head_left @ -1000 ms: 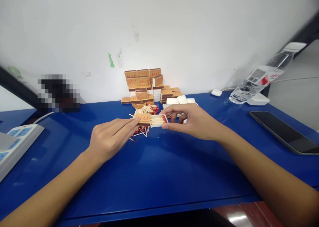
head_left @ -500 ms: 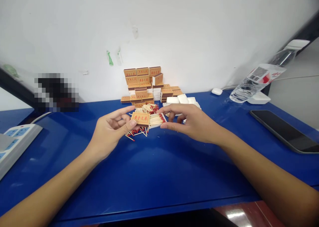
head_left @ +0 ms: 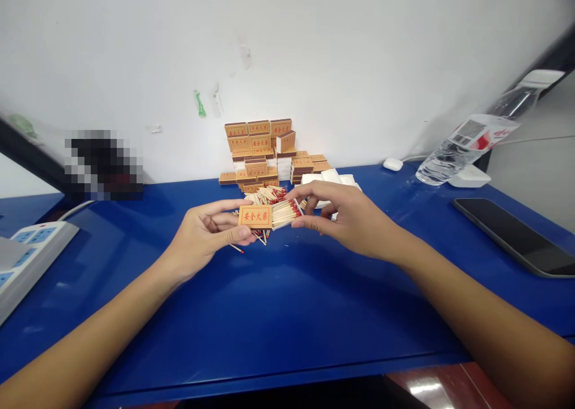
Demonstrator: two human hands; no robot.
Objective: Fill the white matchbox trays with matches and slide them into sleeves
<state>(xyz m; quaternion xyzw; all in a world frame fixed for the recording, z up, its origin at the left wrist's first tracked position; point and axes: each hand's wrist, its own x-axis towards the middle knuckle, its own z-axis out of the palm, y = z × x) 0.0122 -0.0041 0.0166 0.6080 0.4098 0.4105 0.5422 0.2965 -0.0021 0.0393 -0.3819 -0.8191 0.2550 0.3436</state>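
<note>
My left hand [head_left: 209, 232] pinches an orange matchbox sleeve [head_left: 256, 217] with red lettering between thumb and fingers. A white tray [head_left: 300, 205] full of red-tipped matches [head_left: 284, 212] sticks out of the sleeve's right end. Thumb and forefinger of my right hand [head_left: 339, 217] grip the tray's outer end. Behind and below the box lies a heap of loose matches [head_left: 265, 193], partly hidden by the box and my fingers. Several white empty-looking trays [head_left: 331, 176] are piled just behind my right hand.
Stacked matchboxes [head_left: 249, 142] stand against the white wall. On the right of the blue table [head_left: 269, 313] are a water bottle [head_left: 476, 133], a phone [head_left: 516, 235] and a small white case [head_left: 393, 164]. A power strip [head_left: 40, 253] lies at the left.
The sleeve has come level with the tray and tilted so its printed face shows more fully. The tray's end now sits inside the sleeve opening, angled up to the right.
</note>
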